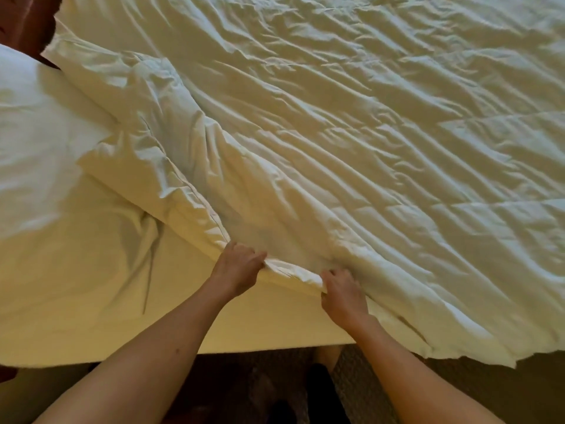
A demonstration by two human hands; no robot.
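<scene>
Both hands on duvet edge, no readable labels.
Left hand point(237, 267) and right hand point(344, 293) each grip the white duvet point(336, 148) hem over the bed point(91, 286).

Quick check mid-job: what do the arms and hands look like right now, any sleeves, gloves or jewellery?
Both arms are bare as far up as the view shows, with no sleeves. The left hand and right hand wear no gloves, and no watch, bracelet or ring shows. A small mark sits on the left forearm.
</scene>
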